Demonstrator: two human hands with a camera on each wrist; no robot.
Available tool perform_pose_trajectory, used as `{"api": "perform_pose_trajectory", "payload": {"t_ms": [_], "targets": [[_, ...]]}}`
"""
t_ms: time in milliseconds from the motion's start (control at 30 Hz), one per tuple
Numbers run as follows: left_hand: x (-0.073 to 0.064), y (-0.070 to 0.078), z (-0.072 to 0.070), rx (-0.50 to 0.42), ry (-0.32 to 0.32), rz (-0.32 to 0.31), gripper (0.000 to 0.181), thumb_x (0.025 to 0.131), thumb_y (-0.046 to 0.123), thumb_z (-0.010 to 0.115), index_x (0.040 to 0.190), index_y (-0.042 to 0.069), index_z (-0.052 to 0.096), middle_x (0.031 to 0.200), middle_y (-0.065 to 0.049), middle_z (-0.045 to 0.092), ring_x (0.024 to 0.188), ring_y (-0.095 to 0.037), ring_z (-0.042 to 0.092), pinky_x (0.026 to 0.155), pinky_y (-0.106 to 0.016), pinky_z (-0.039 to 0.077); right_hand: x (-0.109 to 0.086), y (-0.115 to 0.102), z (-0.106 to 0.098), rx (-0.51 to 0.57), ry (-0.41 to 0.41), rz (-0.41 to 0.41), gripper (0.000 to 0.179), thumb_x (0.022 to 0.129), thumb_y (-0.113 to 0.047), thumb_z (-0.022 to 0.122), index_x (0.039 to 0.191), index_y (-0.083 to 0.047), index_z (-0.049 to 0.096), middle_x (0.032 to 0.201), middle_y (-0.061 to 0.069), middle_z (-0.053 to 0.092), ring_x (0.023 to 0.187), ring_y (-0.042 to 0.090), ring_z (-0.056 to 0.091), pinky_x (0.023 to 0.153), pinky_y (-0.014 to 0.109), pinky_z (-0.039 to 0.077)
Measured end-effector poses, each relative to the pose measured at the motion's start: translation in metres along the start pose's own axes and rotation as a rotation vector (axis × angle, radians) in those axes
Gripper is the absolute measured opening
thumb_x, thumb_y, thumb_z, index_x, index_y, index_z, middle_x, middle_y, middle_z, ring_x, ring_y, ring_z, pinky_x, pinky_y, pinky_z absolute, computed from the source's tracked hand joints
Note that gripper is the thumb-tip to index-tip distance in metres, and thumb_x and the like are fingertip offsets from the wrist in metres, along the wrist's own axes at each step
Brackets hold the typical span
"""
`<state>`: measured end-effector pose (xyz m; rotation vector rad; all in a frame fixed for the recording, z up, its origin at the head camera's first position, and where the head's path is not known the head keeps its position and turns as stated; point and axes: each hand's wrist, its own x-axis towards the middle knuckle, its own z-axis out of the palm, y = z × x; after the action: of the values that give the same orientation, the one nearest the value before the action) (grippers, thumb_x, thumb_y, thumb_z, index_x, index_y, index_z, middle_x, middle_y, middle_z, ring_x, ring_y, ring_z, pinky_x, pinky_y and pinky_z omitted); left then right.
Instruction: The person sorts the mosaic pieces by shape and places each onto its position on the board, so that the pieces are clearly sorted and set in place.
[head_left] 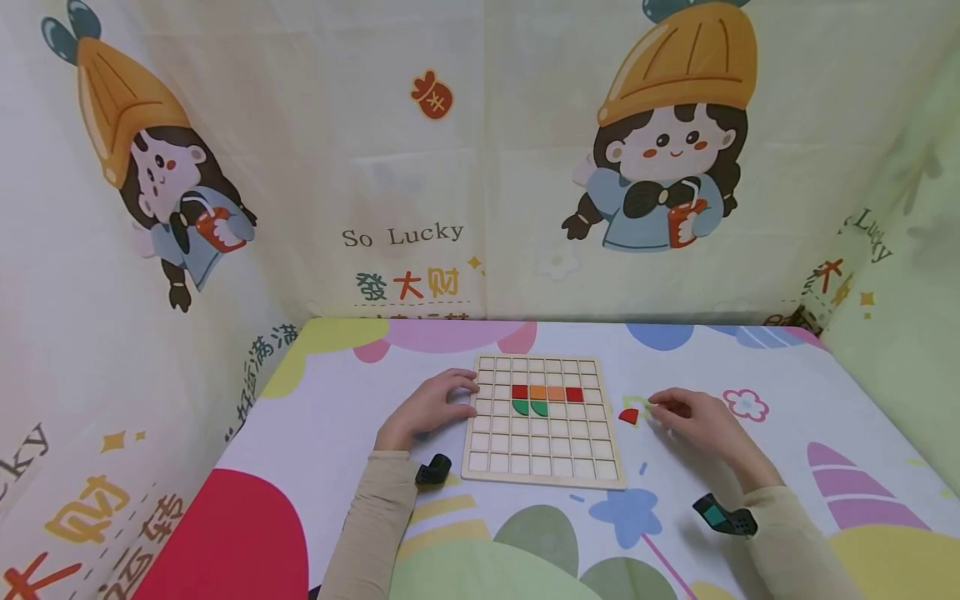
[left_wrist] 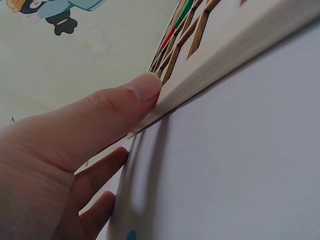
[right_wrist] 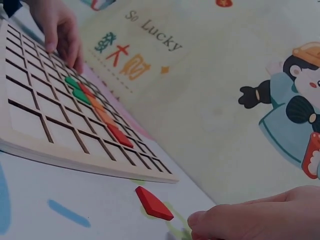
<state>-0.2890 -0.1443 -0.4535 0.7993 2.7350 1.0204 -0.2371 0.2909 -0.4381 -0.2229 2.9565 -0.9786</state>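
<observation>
A square wooden grid board (head_left: 543,421) lies on the table. One row holds a red square (head_left: 520,392), two orange squares (head_left: 547,392) and another red square (head_left: 574,395); two green quarter-circle pieces (head_left: 529,408) sit just below. At the board's left edge, my left hand (head_left: 435,404) touches the rim with its thumb, fingers loosely extended. A red quarter-circle piece (head_left: 628,416) lies flat right of the board. Beside it, my right hand (head_left: 697,425) has its fingertips together near the tabletop. In the right wrist view a red edge shows under those fingertips, its shape mostly hidden.
A patterned cloth (head_left: 420,550) covers the table. Printed fabric walls (head_left: 517,183) stand behind it and at both sides. A dark wrist camera (head_left: 433,470) sits on the left wrist, another (head_left: 724,515) on the right.
</observation>
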Motion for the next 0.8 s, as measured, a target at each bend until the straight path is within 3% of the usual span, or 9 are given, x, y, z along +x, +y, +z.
{"api": "perform_pose_trajectory", "payload": {"t_ms": [200, 300, 433, 667, 800], "targets": [[0.001, 0.0, 0.0, -0.005, -0.001, -0.009, 0.036, 0.086, 0.019, 0.076, 0.12, 0.008, 0.067, 0.142, -0.004, 0.051, 0.135, -0.023, 0.043, 0.112, -0.04, 0.034, -0.003, 0.003, -0.009, 0.0, 0.001, 0.014, 0.036, 0.092, -0.025, 0.069, 0.12, -0.003, 0.065, 0.1, 0.007, 0.067, 0.089, 0.024, 0.057, 0.07, 0.029, 0.05], [0.001, -0.001, 0.0, -0.003, -0.001, -0.009, 0.036, 0.086, 0.02, 0.076, 0.12, 0.008, 0.067, 0.142, -0.004, 0.052, 0.135, -0.023, 0.043, 0.112, -0.039, 0.034, -0.005, 0.009, -0.015, -0.007, -0.038, 0.05, 0.04, 0.09, -0.028, 0.072, 0.118, 0.0, 0.063, 0.098, 0.008, 0.064, 0.09, 0.025, 0.056, 0.071, 0.031, 0.049], [0.001, -0.003, 0.001, 0.002, -0.001, -0.007, 0.036, 0.086, 0.019, 0.076, 0.119, 0.008, 0.068, 0.141, -0.004, 0.052, 0.135, -0.023, 0.043, 0.112, -0.039, 0.034, -0.006, 0.015, -0.015, -0.02, -0.095, 0.036, 0.042, 0.085, -0.027, 0.076, 0.112, 0.002, 0.062, 0.096, 0.008, 0.062, 0.088, 0.025, 0.055, 0.072, 0.033, 0.049], [0.001, -0.004, 0.001, -0.005, 0.001, 0.007, 0.036, 0.086, 0.02, 0.076, 0.119, 0.007, 0.068, 0.141, -0.005, 0.052, 0.134, -0.024, 0.044, 0.112, -0.04, 0.035, -0.003, 0.015, -0.007, -0.054, -0.054, 0.008, 0.041, 0.087, -0.017, 0.074, 0.12, 0.003, 0.061, 0.095, 0.007, 0.062, 0.086, 0.024, 0.055, 0.076, 0.037, 0.052], [0.001, -0.004, 0.001, -0.01, -0.001, 0.007, 0.036, 0.086, 0.02, 0.076, 0.119, 0.007, 0.067, 0.141, -0.005, 0.052, 0.134, -0.024, 0.044, 0.112, -0.04, 0.035, -0.002, 0.014, -0.006, -0.07, -0.028, 0.0, 0.034, 0.087, -0.016, 0.074, 0.114, 0.002, 0.065, 0.098, 0.012, 0.061, 0.087, 0.027, 0.053, 0.076, 0.041, 0.051]]}}
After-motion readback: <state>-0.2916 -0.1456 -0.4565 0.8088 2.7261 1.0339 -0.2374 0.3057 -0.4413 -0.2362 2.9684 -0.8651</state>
